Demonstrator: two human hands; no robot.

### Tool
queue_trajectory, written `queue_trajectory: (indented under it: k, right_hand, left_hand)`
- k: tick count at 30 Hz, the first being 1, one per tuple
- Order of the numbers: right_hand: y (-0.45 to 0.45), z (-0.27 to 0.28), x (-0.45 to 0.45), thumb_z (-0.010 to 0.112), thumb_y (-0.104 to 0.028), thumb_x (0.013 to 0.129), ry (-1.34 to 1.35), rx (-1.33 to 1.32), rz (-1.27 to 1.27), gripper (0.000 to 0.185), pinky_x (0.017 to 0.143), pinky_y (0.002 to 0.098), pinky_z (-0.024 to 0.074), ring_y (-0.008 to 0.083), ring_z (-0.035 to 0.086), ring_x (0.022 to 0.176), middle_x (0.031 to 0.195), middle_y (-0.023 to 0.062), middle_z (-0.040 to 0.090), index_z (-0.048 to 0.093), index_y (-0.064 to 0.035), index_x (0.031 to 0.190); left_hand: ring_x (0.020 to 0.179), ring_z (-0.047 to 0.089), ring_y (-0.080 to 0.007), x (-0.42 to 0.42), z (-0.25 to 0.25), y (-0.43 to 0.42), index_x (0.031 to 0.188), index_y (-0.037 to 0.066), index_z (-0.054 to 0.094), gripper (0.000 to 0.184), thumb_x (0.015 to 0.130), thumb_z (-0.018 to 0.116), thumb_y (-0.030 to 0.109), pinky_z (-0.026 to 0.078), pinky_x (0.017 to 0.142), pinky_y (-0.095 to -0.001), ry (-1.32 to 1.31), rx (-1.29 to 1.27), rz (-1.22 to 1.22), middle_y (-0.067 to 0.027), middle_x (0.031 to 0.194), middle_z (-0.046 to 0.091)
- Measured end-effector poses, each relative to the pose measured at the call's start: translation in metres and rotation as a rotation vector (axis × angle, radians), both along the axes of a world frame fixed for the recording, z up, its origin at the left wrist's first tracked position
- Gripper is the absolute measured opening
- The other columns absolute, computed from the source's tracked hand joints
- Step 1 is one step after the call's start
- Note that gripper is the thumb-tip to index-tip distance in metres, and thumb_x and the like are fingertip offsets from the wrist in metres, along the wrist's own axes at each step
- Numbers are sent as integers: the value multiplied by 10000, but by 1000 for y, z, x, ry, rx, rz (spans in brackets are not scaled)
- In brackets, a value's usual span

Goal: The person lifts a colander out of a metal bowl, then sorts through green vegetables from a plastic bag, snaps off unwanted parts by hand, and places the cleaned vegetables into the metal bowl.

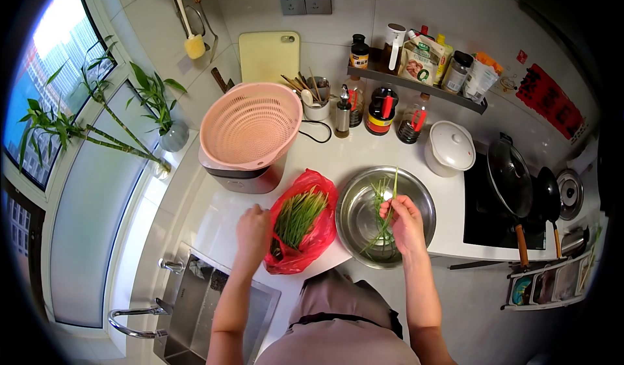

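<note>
My right hand [406, 223] is above a stainless steel bowl [348, 217], its fingers pinched around a few thin green chives [394, 184]. More loose green stalks [380, 238] lie inside the bowl. To the left, a red plastic bag [311, 256] lies open on the counter with a thick bunch of chives [300, 219] in it. My left hand [253, 228] is by the bag's left edge, its fingers curled closed; what they hold, if anything, is hidden.
A pink colander [250, 128] rests on a dark appliance [244, 180] behind the bag. The sink [195, 313] is at the lower left. A white lidded pot [450, 147] and a stove [480, 215] with pans stand right of the bowl. Sauce bottles [379, 115] line the wall.
</note>
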State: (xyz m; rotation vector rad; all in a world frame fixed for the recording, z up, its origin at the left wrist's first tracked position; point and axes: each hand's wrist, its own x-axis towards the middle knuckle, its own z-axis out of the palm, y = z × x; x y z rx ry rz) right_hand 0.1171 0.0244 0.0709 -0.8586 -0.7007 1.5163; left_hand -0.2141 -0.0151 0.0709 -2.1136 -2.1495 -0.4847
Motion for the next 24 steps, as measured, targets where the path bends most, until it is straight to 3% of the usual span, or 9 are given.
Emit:
queue_trajectory:
  k: [3,9,13,15,17,19,23,24]
  right_hand:
    - [0,1,-6,554,-121,946,10,-9,21,99,759,283,492,150,618,800,877,84,654,596,-33,934]
    - [-1,1,-10,558,-120,943,-7,-27,15,96,755,280,493,148,618,796,870,79,652,599,-33,946]
    - [1,-4,-9,554,-116,944,-18,-10,41,96,764,286,496,154,617,811,882,81,651,597,-32,959]
    - [1,1,-12,545,-116,949,40,18,11,93,809,324,511,174,621,842,901,91,648,585,-39,983]
    - [2,4,-14,543,-118,951,86,29,2,93,831,350,517,186,624,866,919,102,649,579,-44,994]
    - [3,9,-17,540,-121,953,134,37,-9,94,852,376,522,199,627,889,938,113,651,572,-49,1005]
    - [3,17,-23,542,-116,948,129,38,24,98,872,401,530,210,627,905,968,131,647,557,-47,1017]
    - [2,17,-24,544,-121,949,119,38,39,106,866,397,533,212,633,907,977,134,651,556,-49,1025]
  left_hand:
    - [785,592,-313,25,-16,-3,803,56,629,72,747,586,67,476,698,-432,-160,17,-217,-115,817,586]
    - [780,636,-259,42,-84,-1,787,79,661,103,742,570,100,491,691,-393,-1,-128,-262,-99,820,638]
    - [833,656,-265,54,-106,2,771,90,710,158,773,555,122,512,727,-389,208,-405,-258,-113,837,675]
    - [805,668,-275,61,-123,-4,794,63,705,162,761,559,124,530,731,-399,248,-432,-509,-123,831,683]
    - [838,694,-266,70,-127,-4,811,63,709,177,795,541,115,546,711,-394,260,-730,-541,-143,904,705]
    - [825,701,-261,68,-141,-6,821,61,710,187,821,533,120,555,688,-388,211,-787,-602,-155,906,706]
    - [791,702,-267,67,-141,-3,835,66,704,184,837,531,128,561,661,-386,207,-776,-549,-145,874,706]
    - [823,704,-274,69,-134,-2,867,70,708,171,828,547,113,564,675,-383,205,-728,-416,-139,892,708]
